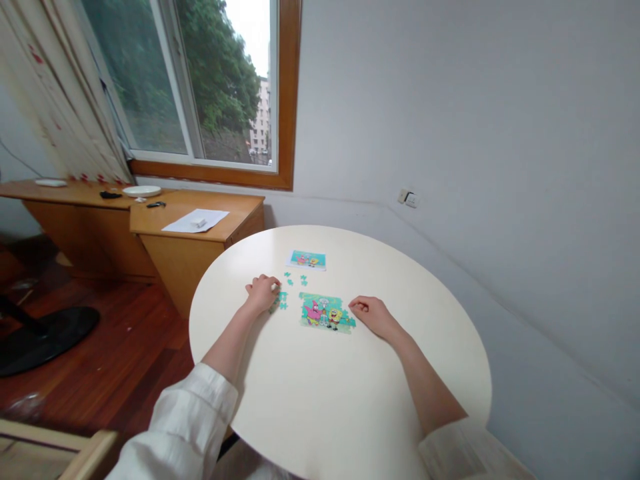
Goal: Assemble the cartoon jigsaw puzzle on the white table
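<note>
A partly joined jigsaw puzzle with cartoon figures on a turquoise ground lies on the round white table; its right edge is uneven. Left of it, my left hand is closed, with a small whitish jigsaw piece at its fingertips. Loose turquoise pieces lie beside and partly under that hand. My right hand rests just off the puzzle's right edge, its fingers curled together; whatever they may hold is hidden.
Behind the puzzle lies a reference picture card, with several loose pieces in front of it. A wooden cabinet at the back left carries a paper sheet and a white plate. A wall bounds the right side.
</note>
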Available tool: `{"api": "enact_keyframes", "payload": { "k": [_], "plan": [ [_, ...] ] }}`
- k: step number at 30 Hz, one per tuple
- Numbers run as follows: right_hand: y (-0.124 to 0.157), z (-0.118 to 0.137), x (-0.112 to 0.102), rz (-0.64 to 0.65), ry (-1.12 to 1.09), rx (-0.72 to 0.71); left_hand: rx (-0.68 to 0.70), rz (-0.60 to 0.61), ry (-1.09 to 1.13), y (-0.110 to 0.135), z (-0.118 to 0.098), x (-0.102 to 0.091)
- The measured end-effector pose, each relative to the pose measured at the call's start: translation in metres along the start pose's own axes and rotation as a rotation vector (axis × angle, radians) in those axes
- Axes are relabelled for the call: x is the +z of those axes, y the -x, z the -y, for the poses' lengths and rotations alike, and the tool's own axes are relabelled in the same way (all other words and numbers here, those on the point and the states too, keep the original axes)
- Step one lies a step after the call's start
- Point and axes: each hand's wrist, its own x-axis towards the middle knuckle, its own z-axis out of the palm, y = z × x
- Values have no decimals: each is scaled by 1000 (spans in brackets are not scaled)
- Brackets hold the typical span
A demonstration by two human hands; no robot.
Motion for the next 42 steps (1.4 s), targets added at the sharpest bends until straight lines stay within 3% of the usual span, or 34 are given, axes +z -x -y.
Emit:
{"api": "enact_keyframes", "payload": {
  "k": [11, 17, 20, 23, 29, 35, 42],
  "plan": [
    [0, 2, 0, 7, 31, 11, 8, 0, -7, 1, -3, -2],
    [1, 4, 0, 7, 38, 12, 44, 16, 93, 3, -6, -5],
    [1, 3, 0, 6, 40, 0, 88, -48, 248, 3, -7, -5],
    [1, 2, 0, 0, 27, 4, 105, -111, 559, 2, -10, -4],
    [1, -1, 0, 4, 15, -8, 28, -53, 1103, 3, -20, -4],
    [1, -1, 0, 1, 10, 19, -55, 32, 1338, 7, -24, -5],
    [2, -1, 0, -6, 6, -4, -188, 105, 1431, 10, -27, -9]
  ]
}}
